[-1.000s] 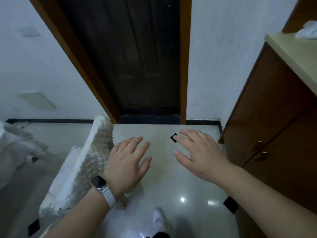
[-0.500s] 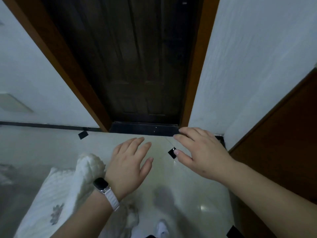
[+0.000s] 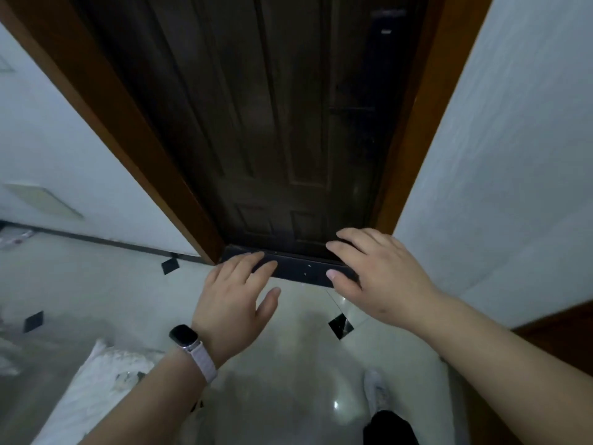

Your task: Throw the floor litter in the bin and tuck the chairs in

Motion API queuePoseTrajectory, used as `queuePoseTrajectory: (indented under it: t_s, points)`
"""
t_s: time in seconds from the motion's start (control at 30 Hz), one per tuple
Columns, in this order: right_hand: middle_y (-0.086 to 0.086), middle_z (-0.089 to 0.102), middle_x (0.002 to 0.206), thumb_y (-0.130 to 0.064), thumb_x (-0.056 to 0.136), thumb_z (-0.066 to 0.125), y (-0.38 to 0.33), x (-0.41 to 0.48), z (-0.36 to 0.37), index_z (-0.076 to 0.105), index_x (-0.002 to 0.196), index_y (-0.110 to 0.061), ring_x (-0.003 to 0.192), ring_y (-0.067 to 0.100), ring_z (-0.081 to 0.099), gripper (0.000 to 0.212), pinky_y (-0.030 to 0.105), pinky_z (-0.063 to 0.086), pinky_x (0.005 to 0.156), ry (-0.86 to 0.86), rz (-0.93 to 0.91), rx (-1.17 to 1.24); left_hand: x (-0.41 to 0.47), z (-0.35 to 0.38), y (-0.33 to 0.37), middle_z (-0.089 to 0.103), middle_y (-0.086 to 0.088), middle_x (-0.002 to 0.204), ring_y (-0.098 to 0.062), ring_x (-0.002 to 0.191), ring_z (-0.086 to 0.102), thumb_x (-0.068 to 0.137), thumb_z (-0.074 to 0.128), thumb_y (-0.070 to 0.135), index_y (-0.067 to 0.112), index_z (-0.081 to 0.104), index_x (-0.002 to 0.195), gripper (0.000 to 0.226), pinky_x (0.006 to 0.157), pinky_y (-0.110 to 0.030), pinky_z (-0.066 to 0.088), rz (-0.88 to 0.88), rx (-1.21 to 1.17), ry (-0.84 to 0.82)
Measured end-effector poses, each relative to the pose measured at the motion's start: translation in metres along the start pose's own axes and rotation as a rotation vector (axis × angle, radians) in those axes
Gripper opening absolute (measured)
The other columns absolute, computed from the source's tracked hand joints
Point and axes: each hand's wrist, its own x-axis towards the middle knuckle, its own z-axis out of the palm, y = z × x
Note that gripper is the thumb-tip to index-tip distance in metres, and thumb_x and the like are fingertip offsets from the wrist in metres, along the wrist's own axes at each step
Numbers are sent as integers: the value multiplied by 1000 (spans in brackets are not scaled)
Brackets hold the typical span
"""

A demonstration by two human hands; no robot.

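Before a dark door (image 3: 272,123), left hand (image 3: 234,303) and right hand (image 3: 378,277) hover empty over floor tiles (image 3: 288,364).
Both are spread flat, likely free for the next pick-up; no bin shows, blurred scraps (image 3: 16,239) far left may be litter, white quilting (image 3: 102,380) lower left perhaps a chair.

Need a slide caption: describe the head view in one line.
Open left hand and open right hand hover before a dark panelled wooden door, above a glossy pale tiled floor.

Glossy tiled floor (image 3: 96,293), dark wooden door (image 3: 272,123).
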Motion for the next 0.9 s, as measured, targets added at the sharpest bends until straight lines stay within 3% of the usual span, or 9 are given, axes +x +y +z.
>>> queuePoseTrajectory:
  t_s: [0.2,0.4,0.7,0.9]
  points:
    - [-2,57,132,-51,96,38,78,85,-8,60,129,-24,120,19,51,48,37,44,96,-23,-215,21,75,-3,17,60,-1,131,-27,121,56,97,48,44,24,58,130,40,99,-47,45,-222,80,19]
    - [1,57,132,-51,96,39,114,163,-16,59,128,-23,118,21,51,48,40,44,93,-59,-372,23,123,-17,20,60,-1,131,-27,120,55,96,40,47,25,57,130,43,99,-47,44,-319,124,49]
    - [2,49,143,-57,93,22,52,253,5,52,138,-22,132,24,43,64,44,37,105,-183,-518,100,112,-24,-50,62,-4,127,-29,117,56,94,47,43,22,58,127,40,96,-46,45,-469,156,152]
    - [0,45,146,-59,92,20,-17,313,32,49,141,-23,135,23,39,66,44,32,109,-217,-551,40,98,-7,-143,63,-4,125,-29,115,56,92,50,42,20,60,126,41,93,-46,46,-504,125,244]
